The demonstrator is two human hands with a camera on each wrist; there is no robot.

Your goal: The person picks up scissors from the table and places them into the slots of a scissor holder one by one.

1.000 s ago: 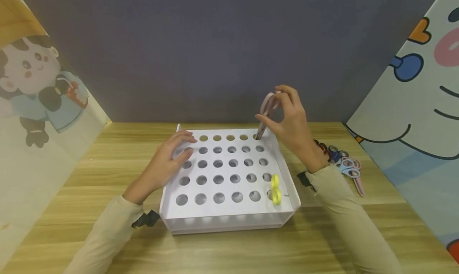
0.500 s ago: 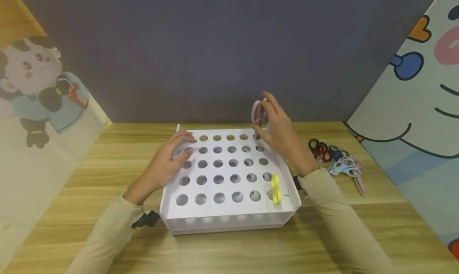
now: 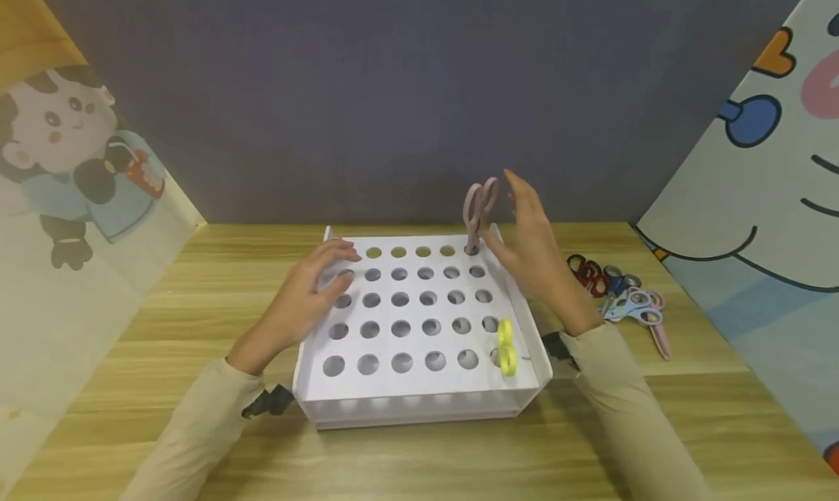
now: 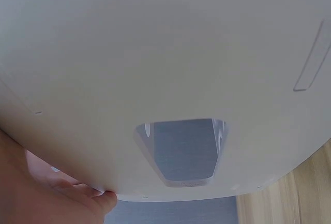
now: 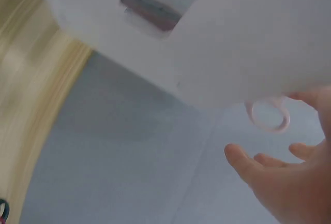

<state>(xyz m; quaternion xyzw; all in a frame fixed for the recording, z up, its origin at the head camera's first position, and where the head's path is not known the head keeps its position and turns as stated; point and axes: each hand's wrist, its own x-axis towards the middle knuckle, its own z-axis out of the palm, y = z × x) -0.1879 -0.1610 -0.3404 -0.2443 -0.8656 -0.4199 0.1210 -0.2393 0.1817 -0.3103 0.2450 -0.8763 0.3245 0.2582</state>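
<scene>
A white rack (image 3: 387,390) with rows of round holes stands on the table. In its back right hole a pair of pale pink scissors (image 3: 473,221) stands upright, handles up; part of its handle shows in the right wrist view. My right hand (image 3: 540,250) is just right of these scissors, fingers spread and holding nothing. The left hand (image 3: 298,286) rests over the rack's left edge, fingers and thumb relaxed on the top board. A pair of yellow-handled scissors (image 3: 507,357) sits in the front right hole, its blades mostly hidden below the board.
Right of the rack lies a small pile of scissors: red-handled scissors (image 3: 593,277), dark blue scissors (image 3: 616,277), light blue scissors (image 3: 632,306) and pink scissors (image 3: 660,341). A grey wall (image 3: 406,108) rises behind the wooden table (image 3: 164,355).
My right hand lowered the pale pink scissors into the back right hole, let go, and drew back to the right. The left hand stayed on the rack.
</scene>
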